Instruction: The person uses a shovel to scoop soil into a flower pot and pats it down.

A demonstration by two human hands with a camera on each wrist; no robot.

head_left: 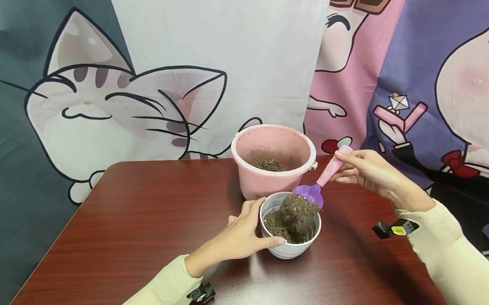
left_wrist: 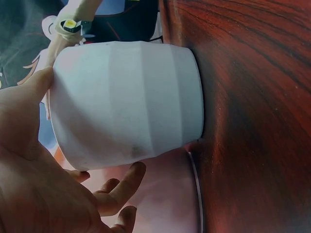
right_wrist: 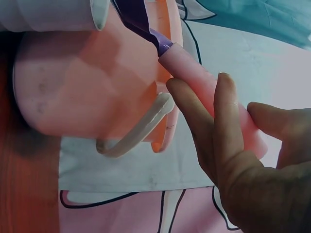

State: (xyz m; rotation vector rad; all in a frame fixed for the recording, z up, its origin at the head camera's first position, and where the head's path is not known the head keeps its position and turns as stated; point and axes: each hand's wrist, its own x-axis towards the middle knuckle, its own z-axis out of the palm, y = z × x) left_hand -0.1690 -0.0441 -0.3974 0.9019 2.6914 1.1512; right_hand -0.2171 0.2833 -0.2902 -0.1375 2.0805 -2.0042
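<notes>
My right hand (head_left: 370,172) grips the pink handle of a small trowel (head_left: 331,170); its purple scoop is tipped over a white pot (head_left: 291,250). Dark soil (head_left: 298,211) slides off the scoop into the pot, where more soil lies at the bottom. With thumb at the near side and fingers at the far left rim, my left hand (head_left: 240,237) holds the pot upright on the table. In the left wrist view the pot's ribbed wall (left_wrist: 126,102) fills the middle. The right wrist view shows fingers and thumb around the trowel handle (right_wrist: 194,77).
Just behind the pot stands a pink bucket (head_left: 266,183) with some soil in it. Its pale carrying handle (right_wrist: 141,128) hangs at the side. Both stand on a reddish-brown wooden table (head_left: 148,211), with a cartoon-printed cloth (head_left: 223,35) behind it.
</notes>
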